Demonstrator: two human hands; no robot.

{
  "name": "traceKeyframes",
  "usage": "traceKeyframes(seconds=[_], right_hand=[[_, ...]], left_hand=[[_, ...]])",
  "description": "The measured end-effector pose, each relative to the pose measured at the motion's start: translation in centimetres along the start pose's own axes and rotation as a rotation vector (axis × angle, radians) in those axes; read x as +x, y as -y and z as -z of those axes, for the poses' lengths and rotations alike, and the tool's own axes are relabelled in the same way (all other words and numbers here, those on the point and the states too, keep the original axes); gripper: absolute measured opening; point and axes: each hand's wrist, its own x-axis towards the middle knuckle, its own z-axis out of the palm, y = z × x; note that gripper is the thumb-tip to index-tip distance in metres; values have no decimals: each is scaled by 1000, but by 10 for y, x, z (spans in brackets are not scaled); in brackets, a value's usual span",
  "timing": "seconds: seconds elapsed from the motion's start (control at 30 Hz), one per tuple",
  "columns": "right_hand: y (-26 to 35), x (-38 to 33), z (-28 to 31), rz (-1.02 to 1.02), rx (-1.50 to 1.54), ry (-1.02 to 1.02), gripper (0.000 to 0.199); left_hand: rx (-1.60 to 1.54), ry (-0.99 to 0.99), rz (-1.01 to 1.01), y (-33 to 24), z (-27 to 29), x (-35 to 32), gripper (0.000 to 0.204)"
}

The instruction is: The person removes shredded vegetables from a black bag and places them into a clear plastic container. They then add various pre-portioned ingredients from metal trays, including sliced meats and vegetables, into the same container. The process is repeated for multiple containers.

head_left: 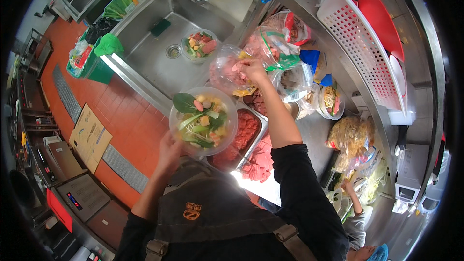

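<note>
My left hand (170, 153) grips the rim of a translucent plastic bowl (232, 128) above the counter's edge. Leafy green vegetables (186, 103), yellow cubes, bean sprouts and a small pink sausage piece lie in it. My right hand (252, 70) reaches to the mouth of a clear plastic bag (220, 75) with pink pieces inside. Its fingers are closed, and what they pinch is hard to make out among the pink pieces. Just below that bag stand metal trays of red minced meat (246, 129) and pink meat slices (261, 157).
Another filled bowl (187, 50) stands in the steel sink (145, 34). More food bags (273, 43), a third bowl (342, 108) and a bag of yellowish food (350, 137) line the counter. A white perforated basket (355, 43) hangs over it. A co-worker's hand (349, 188) is at lower right.
</note>
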Motion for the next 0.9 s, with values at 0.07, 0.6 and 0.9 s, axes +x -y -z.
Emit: traceKeyframes(seconds=[0.07, 0.6, 0.9], right_hand=[[10, -13, 9, -91, 213, 75, 14], [82, -174, -42, 479, -817, 223, 41], [-15, -154, 17, 176, -717, -432, 16]], left_hand=[[-3, 8, -6, -1, -1, 4, 52], [53, 74, -30, -4, -13, 23, 49], [57, -5, -51, 2, -1, 17, 44]])
